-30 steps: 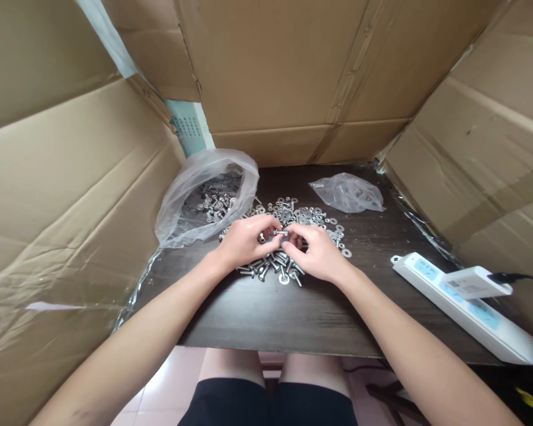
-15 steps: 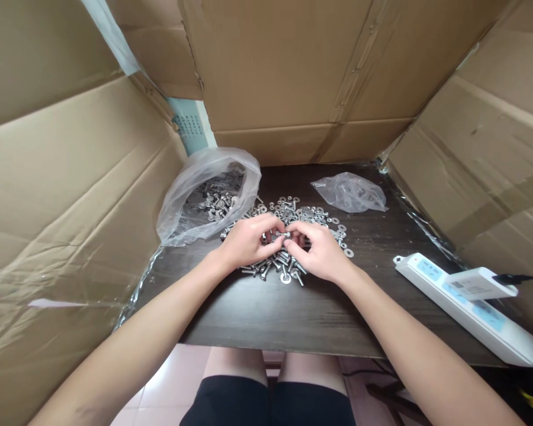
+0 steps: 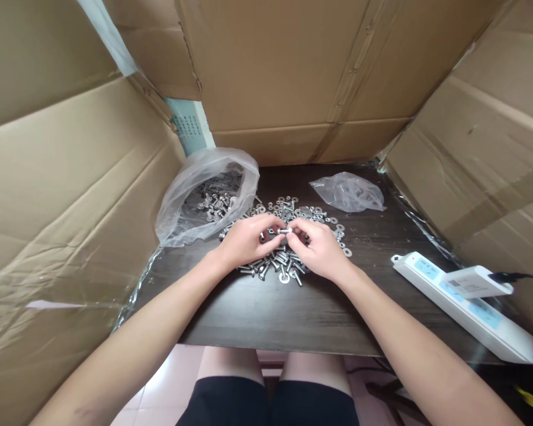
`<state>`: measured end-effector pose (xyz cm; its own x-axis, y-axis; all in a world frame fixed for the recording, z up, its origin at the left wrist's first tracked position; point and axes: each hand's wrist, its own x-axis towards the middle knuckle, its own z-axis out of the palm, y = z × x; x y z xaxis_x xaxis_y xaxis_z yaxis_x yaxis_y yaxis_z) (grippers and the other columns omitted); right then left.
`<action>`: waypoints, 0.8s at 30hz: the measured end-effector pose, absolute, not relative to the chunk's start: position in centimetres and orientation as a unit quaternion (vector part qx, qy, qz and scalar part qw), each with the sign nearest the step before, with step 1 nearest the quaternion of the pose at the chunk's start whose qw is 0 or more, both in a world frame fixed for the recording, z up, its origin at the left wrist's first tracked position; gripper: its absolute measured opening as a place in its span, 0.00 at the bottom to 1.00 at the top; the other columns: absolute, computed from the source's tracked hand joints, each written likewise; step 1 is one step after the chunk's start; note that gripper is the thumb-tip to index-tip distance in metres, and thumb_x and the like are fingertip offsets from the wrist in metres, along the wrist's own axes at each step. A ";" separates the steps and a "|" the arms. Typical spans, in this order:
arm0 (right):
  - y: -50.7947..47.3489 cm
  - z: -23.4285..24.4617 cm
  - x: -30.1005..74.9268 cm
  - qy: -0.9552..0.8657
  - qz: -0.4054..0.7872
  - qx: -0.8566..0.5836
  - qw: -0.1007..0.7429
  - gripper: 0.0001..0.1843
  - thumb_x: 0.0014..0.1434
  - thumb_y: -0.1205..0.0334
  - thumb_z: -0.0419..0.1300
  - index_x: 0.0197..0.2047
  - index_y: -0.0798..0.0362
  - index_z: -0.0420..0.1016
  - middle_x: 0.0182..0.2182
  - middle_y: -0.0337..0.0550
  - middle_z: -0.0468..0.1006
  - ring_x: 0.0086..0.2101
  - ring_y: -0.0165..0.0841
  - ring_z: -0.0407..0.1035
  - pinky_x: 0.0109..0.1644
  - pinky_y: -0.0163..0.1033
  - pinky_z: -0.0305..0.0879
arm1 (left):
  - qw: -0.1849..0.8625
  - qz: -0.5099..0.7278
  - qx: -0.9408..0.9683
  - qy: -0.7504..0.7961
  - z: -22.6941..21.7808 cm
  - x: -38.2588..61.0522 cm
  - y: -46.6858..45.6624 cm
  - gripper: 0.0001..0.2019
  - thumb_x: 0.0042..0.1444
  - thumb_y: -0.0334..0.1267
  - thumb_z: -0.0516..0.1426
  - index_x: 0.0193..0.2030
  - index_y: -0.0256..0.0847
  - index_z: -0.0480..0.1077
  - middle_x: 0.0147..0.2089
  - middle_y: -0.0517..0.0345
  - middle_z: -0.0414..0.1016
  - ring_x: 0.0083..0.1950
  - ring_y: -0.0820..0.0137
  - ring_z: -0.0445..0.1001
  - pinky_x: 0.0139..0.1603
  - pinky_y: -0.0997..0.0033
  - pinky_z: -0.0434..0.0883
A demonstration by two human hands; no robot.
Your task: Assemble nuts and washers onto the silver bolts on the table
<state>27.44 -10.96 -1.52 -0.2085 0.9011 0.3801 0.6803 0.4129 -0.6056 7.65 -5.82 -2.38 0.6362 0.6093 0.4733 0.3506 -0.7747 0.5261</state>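
Note:
A small silver bolt (image 3: 285,231) lies level between my two hands, above the heap of hardware. My left hand (image 3: 251,238) pinches its left end between thumb and fingertips. At the other end, the thumb and forefinger of my right hand (image 3: 316,245) are closed on it. Whether a nut or washer sits on the bolt is too small to tell. Loose bolts (image 3: 281,258) lie in a pile below and in front of the hands. Washers (image 3: 334,220) and nuts are spread behind and to the right, partly hidden by my fingers.
An open clear plastic bag (image 3: 171,216) holding more bolts stands at the left. A smaller plastic bag (image 3: 350,194) lies at the back right. On the right is a white power strip (image 3: 462,307) with a plugged-in adapter (image 3: 475,281). Cardboard walls (image 3: 288,71) surround the dark table (image 3: 266,319).
The fingertips of my hands have drawn slightly apart, and more of the bolt shows between them. Both hands keep their hold on it; the pile looks the same.

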 end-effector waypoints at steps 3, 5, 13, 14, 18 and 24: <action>-10.9 -1.6 27.5 -0.758 0.155 -0.523 0.359 0.06 0.61 0.63 0.55 0.36 0.53 0.72 0.26 0.38 0.73 0.27 0.31 0.66 0.35 0.38 0.59 | 0.193 0.326 0.883 0.277 -2.3 7.7 -5.9 0.08 0.63 0.39 0.60 0.47 0.40 0.73 0.40 0.60 0.77 0.32 0.77 0.73 0.35 0.76 0.69; -10.9 -1.7 27.5 -0.754 0.160 -0.524 0.363 0.06 0.61 0.63 0.56 0.37 0.53 0.73 0.26 0.38 0.74 0.28 0.31 0.67 0.35 0.37 0.60 | 0.191 0.326 0.883 0.278 -2.2 7.6 -5.8 0.08 0.63 0.38 0.60 0.46 0.40 0.73 0.39 0.61 0.77 0.31 0.77 0.72 0.35 0.76 0.69; -10.8 -1.5 27.5 -0.762 0.191 -0.522 0.332 0.14 0.68 0.58 0.51 0.31 0.53 0.69 0.24 0.38 0.71 0.26 0.31 0.64 0.35 0.39 0.56 | 0.204 0.353 0.878 0.250 -2.4 7.5 -5.6 0.06 0.64 0.38 0.60 0.44 0.38 0.73 0.37 0.59 0.77 0.35 0.75 0.75 0.36 0.76 0.71; -10.8 -1.4 27.5 -0.766 0.192 -0.518 0.329 0.17 0.70 0.57 0.49 0.29 0.53 0.67 0.23 0.38 0.70 0.26 0.31 0.63 0.35 0.39 0.55 | 0.205 0.354 0.878 0.248 -2.4 7.5 -5.6 0.06 0.64 0.38 0.60 0.44 0.38 0.73 0.36 0.59 0.77 0.35 0.75 0.75 0.36 0.76 0.71; -10.8 -1.4 27.5 -0.779 0.192 -0.503 0.320 0.22 0.71 0.55 0.48 0.24 0.53 0.58 0.22 0.38 0.67 0.26 0.30 0.61 0.37 0.40 0.53 | 0.203 0.355 0.877 0.253 -2.4 7.5 -5.6 0.05 0.62 0.37 0.60 0.42 0.37 0.72 0.35 0.59 0.76 0.34 0.74 0.75 0.35 0.76 0.70; -10.9 -1.6 27.6 -0.785 0.191 -0.502 0.310 0.14 0.64 0.60 0.55 0.27 0.53 0.66 0.24 0.37 0.71 0.28 0.30 0.64 0.43 0.40 0.55 | 0.208 0.351 0.874 0.265 -2.4 7.4 -5.6 0.06 0.62 0.37 0.60 0.42 0.38 0.72 0.35 0.60 0.75 0.34 0.75 0.74 0.35 0.77 0.70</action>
